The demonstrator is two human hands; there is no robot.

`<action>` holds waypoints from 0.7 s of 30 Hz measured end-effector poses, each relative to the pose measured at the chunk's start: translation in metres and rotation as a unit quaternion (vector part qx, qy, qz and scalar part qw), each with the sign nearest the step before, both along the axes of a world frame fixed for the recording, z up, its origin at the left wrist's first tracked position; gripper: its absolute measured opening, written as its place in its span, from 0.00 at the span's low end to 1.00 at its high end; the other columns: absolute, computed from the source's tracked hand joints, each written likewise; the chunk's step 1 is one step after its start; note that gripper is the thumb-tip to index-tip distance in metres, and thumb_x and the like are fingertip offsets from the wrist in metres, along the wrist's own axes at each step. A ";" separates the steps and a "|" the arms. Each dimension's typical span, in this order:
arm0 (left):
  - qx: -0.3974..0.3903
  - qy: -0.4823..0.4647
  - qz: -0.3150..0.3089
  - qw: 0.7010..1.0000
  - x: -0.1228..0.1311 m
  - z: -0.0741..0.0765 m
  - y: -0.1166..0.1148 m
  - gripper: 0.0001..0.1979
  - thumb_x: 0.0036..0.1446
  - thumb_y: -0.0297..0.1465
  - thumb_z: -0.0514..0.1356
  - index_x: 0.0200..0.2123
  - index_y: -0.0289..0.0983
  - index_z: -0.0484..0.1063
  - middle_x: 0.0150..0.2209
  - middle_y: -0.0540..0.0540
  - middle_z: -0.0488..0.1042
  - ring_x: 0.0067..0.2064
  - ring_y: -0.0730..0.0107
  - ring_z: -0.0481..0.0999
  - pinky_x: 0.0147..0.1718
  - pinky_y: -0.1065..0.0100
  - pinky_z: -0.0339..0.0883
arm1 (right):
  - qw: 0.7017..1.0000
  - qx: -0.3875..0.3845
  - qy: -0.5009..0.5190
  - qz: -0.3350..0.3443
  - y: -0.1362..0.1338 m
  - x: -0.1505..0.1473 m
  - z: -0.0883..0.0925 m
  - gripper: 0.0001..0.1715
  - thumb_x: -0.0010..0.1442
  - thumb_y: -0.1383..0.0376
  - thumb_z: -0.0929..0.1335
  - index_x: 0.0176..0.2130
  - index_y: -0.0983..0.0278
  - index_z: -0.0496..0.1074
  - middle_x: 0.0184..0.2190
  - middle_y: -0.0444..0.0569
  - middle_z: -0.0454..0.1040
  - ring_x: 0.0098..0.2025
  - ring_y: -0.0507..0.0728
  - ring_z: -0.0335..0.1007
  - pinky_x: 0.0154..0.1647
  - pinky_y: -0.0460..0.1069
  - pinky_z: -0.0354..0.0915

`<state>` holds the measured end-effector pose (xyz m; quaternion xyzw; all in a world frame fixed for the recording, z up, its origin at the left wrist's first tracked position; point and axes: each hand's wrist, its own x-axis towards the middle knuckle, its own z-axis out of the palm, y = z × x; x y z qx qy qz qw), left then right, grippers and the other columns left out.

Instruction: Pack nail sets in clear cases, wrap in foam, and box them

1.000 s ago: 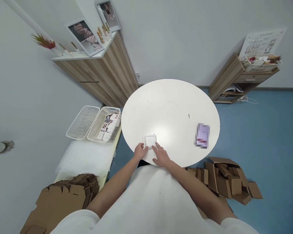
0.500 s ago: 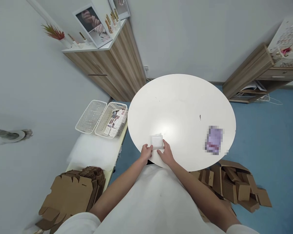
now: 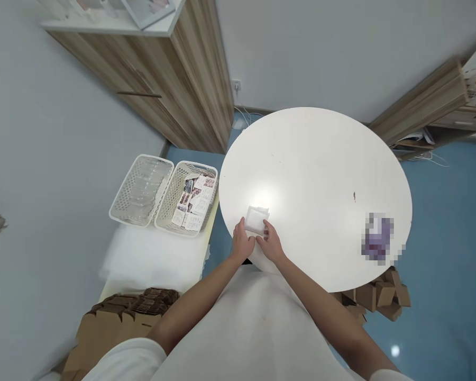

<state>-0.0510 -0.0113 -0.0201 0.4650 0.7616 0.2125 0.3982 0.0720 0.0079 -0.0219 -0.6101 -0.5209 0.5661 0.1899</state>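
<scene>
A small, square white packet (image 3: 256, 220) sits at the near edge of the round white table (image 3: 321, 159). It looks like folded foam sheet, and what is inside, if anything, cannot be made out. My left hand (image 3: 243, 242) grips its left near corner, fingers along the side and thumb at the near edge. On the opposite side my right hand (image 3: 270, 242) pinches the right edge, its thumb close to the left one. A loose flap shows along the packet's far edge.
Left of the table, a basket of printed cards (image 3: 192, 203) stands beside a basket of clear plastic pieces (image 3: 140, 190). White sheets (image 3: 154, 259) and flat cardboard boxes (image 3: 115, 328) lie nearer. A pixelated purple item (image 3: 376, 238) rests on the table's right; folded boxes (image 3: 381, 296) lie on the floor.
The view has tilted down and shifted left. My left hand has moved up along the packet's left side, and the packet is turned slightly.
</scene>
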 end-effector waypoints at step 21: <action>0.022 0.076 -0.099 0.992 -0.094 -0.010 0.052 0.34 0.50 0.25 0.51 0.60 0.39 0.41 0.60 0.41 0.49 0.61 0.53 0.47 0.55 0.51 0.45 | 0.994 0.065 -0.053 0.066 0.065 -0.096 -0.002 0.44 0.49 0.62 0.65 0.60 0.58 0.42 0.60 0.51 0.46 0.57 0.61 0.51 0.47 0.55 0.62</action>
